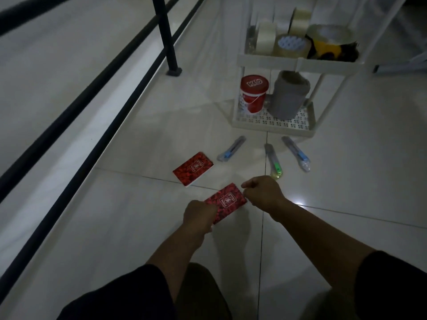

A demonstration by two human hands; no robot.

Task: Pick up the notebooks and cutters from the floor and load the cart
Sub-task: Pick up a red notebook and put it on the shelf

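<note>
A red patterned notebook (227, 200) is gripped at both ends: my left hand (199, 217) pinches its near corner and my right hand (263, 195) its far right edge. A second red notebook (193, 168) lies flat on the tiles to the upper left. Three cutters rest on the floor before the cart: a blue one (231, 148) at left, a green one (273, 161) in the middle, another blue one (295, 153) at right. The white two-tier cart (300, 62) stands beyond them.
The cart's top tray carries several tape rolls (292, 46); its lower shelf holds a red tub (254, 94) and a grey roll (288, 95). A black metal railing (165, 35) runs along the left. Glossy white tiles surround everything; my knees show at the bottom.
</note>
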